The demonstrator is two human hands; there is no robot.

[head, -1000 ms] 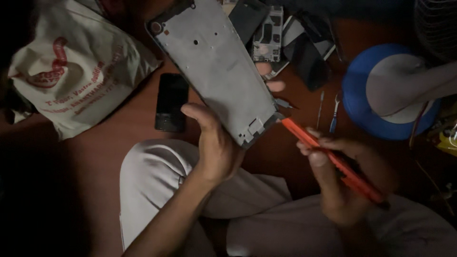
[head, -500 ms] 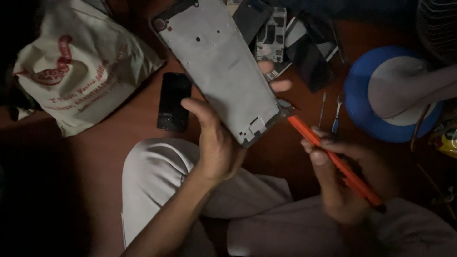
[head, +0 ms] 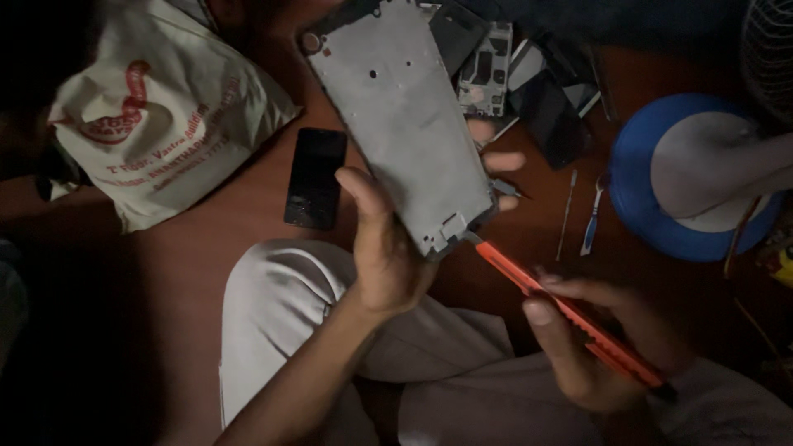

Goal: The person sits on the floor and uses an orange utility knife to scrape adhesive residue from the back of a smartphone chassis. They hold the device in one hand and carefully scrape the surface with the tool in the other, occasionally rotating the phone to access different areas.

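Phone frame [head: 409, 124] gripped in left hand [head: 388, 256], long axis up-left; right hand [head: 595, 347] holds orange cutter [head: 562, 310], tip at frame's lower corner.

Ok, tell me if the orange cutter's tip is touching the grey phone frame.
Touching. The head view shows the orange cutter in the right hand, its tip meeting the bottom corner of the grey phone frame held by the left hand.

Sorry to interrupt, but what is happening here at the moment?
A seated person's left hand grips a grey metal phone frame, tilted over the reddish-brown floor. The right hand holds an orange utility knife with its tip at the frame's lower corner. A black phone and loose phone parts lie nearby.
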